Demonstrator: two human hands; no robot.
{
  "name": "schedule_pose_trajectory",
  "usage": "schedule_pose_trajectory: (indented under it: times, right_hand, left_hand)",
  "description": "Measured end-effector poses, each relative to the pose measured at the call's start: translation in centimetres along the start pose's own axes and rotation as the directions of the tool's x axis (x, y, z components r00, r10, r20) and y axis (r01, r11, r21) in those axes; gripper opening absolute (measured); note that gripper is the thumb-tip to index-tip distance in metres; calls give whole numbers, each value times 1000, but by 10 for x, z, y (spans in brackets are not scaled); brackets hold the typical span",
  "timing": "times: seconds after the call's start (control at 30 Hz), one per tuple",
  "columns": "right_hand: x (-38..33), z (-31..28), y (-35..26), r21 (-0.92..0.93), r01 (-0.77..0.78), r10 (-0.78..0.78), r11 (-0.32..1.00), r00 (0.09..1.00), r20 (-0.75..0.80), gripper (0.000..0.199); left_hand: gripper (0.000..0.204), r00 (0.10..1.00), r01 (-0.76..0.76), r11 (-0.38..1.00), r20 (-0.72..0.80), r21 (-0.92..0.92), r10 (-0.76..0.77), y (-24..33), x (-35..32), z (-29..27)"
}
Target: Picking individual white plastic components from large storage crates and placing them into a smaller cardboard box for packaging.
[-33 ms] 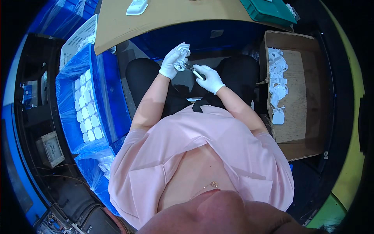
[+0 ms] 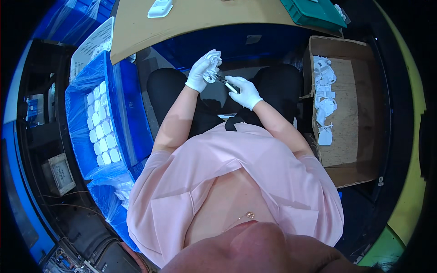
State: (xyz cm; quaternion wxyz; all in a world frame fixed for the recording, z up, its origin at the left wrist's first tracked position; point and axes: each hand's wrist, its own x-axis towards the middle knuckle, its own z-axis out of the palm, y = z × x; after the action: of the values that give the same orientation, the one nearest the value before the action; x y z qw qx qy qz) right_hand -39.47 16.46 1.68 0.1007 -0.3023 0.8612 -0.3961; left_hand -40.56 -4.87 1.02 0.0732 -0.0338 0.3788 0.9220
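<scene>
My left hand (image 2: 198, 73), in a white glove, grips a white molded plastic part (image 2: 210, 76) above my lap. Its fingers wrap round the upper end of the part. My right hand (image 2: 247, 93), gloved the same way, is closed on a pair of nippers (image 2: 231, 87) with pale handles and dark metal jaws. The jaws point left and meet the lower end of the plastic part. Whether they bite into it cannot be made out at this size.
A tan tabletop (image 2: 205, 18) curves ahead, bearing a white plastic piece (image 2: 160, 8) and a green tray (image 2: 314, 12). Left, a blue bin (image 2: 132, 104) lined with film holds rows of white pieces (image 2: 103, 123). Right, a cardboard box (image 2: 346, 175) contains loose white parts (image 2: 325, 86).
</scene>
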Motion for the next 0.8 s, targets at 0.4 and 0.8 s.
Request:
schedule_pose_trajectory:
  times: [0.4,0.8]
  right_hand:
    - [0,-5,-8,49,-24,16,999,987,162,51]
    - [0,-7,-10,13,-48,44,999,976,212,50]
  left_hand:
    - [61,999,29,943,-23,332,-22,9,-3,8]
    - [53,995,91,879,-16,468,-95,7,-3,6]
